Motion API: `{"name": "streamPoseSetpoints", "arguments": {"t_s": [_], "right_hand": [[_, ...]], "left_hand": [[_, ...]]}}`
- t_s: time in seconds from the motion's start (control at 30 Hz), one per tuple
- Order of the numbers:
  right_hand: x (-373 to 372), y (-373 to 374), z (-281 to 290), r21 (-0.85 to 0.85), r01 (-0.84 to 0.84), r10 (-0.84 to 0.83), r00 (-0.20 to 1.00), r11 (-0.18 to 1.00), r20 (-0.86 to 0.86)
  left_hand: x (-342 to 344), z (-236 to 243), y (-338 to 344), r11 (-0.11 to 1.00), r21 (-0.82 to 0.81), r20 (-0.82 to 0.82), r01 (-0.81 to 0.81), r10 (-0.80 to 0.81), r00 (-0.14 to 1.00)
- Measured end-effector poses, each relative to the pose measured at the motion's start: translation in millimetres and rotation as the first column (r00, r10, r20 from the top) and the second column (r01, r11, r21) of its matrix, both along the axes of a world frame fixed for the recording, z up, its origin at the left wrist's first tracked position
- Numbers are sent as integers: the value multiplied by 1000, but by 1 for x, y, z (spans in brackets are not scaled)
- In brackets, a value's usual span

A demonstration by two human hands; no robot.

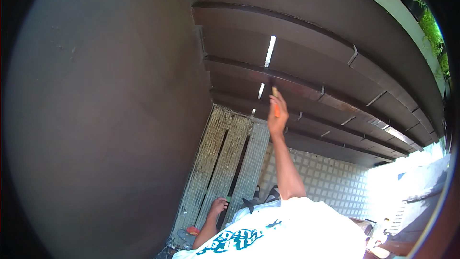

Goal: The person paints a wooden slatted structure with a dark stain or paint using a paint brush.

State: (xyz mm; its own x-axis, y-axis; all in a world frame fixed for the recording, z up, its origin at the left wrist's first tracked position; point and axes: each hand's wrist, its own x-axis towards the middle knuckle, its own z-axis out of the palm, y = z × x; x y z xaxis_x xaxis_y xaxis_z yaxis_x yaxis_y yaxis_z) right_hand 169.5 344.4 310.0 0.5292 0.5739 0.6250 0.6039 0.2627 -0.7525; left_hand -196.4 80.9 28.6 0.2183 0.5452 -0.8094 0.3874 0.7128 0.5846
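Note:
My right hand [279, 117], at the end of a raised arm, is closed round a paintbrush [276, 109] with an orange handle and a tan part above. Its dark tip is at a brown horizontal rail [244, 67] of the slatted panel, though whether they touch is hard to tell. Low on the left, my left hand [219, 206] is over the grooved wooden bench [225, 151], fingers curled. Something small and green [229, 199] shows at its fingertips; its kind cannot be made out.
A large smooth brown wall [105, 115] rises on the left and meets the panel [311, 29] at a corner. Small square tiles [330, 172] cover the floor beside the bench. A grey item with a red part [189, 234] lies by my left forearm. Green plants [431, 29] hang at the upper right.

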Motion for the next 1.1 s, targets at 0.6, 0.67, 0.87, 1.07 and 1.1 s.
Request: {"name": "streamPoseSetpoints", "arguments": {"t_s": [0.6, 0.67, 0.87, 1.07, 1.1], "right_hand": [[-129, 100, -5, -67, -124, 127, 991, 990, 44], [-129, 113, -4, -94, -229, 229, 973, 969, -7], [-84, 81, 4, -18, -89, 90, 994, 996, 68], [-58, 36, 0, 58, 300, -301, 953, 952, 13], [-65, 41, -1, 58, 298, -300, 954, 953, 12]], "left_hand": [[-2, 10, -13, 999, -1, -6, -47, 47, 999], [-3, 16, -14, 997, 3, -1, -74, 74, 997], [-21, 8, -23, 991, 1, 11, -132, 132, 991], [-17, 0, -21, 994, -37, 2, -102, 102, 995], [-16, 0, -21, 995, -38, 2, -93, 93, 996]]}}
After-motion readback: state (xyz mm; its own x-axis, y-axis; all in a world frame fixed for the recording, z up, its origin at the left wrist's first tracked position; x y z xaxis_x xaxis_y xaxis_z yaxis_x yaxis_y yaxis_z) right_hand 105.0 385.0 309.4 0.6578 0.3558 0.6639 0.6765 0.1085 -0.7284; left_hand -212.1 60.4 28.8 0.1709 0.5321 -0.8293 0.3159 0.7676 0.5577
